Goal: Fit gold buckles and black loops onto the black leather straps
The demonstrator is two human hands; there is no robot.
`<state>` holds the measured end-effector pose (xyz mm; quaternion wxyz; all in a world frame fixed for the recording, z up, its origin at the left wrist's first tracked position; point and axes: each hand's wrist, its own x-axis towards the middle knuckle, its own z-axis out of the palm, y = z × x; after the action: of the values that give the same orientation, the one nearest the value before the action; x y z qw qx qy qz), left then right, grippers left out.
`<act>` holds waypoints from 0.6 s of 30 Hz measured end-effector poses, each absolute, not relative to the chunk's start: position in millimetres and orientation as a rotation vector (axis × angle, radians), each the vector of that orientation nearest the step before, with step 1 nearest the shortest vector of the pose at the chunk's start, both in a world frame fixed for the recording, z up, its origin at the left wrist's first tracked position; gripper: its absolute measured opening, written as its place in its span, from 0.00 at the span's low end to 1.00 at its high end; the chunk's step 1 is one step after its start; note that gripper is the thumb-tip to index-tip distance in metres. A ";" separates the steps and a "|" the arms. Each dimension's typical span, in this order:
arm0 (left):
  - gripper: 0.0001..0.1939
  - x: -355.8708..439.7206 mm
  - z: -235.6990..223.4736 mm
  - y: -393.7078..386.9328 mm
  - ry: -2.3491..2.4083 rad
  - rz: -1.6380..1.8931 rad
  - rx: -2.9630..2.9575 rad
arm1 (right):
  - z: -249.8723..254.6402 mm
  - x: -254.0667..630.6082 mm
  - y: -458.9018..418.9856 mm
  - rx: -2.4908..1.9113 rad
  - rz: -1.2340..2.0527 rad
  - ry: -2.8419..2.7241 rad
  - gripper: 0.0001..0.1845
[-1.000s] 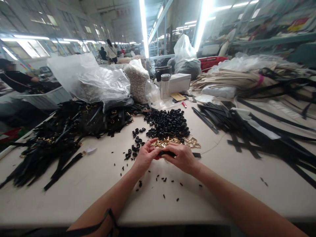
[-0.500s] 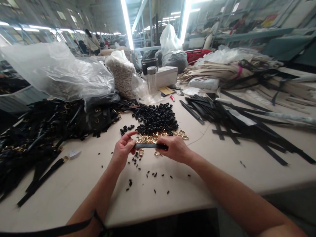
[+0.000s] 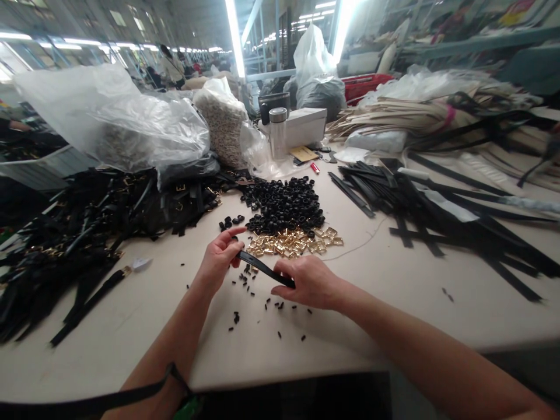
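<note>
Over the middle of the table [image 3: 144, 318], just on my side of the buckles [image 3: 284, 243], I have the strap [image 3: 265, 268] held between both hands. My left hand [image 3: 221, 254] pinches its far end between thumb and fingers, the index finger reaching out toward the loops [image 3: 284, 204]. My right hand [image 3: 308, 281] grips the nearer end, fingers curled over it; I cannot tell how the hidden fingertips sit. From left to right the strap slants toward me, black and narrow, with a slight bend. The gold buckles lie loosely spread right against the dark heap of loops, and small black bits [image 3: 280, 305] are scattered on the near side of the hands. To the right I see a stack of strips [image 3: 371, 186], with a thread [image 3: 371, 238] between it and the buckles. To the left is a tangled black pile [image 3: 105, 204]. Behind the loops stand a bottle [image 3: 277, 134] and a white box [image 3: 311, 122].
</note>
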<state>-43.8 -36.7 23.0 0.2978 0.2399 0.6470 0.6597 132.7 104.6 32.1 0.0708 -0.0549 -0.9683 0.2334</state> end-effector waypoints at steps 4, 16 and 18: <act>0.20 -43.9 21.3 -36.0 1.716 1.755 0.653 | 27.2 132.0 107.8 -0.208 0.690 -2.784 0.13; 0.16 -35.3 23.2 -39.0 1.668 1.688 0.809 | 34.8 129.5 121.1 -0.301 0.914 -2.954 0.16; 0.14 -34.5 24.0 -38.7 1.722 1.661 0.777 | 37.5 129.7 122.1 -0.257 1.347 -2.929 0.17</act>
<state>-34.5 -38.7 24.0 0.3078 0.2938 0.6513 0.6283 129.7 122.1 37.5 -0.0464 -0.0793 -0.9047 0.4160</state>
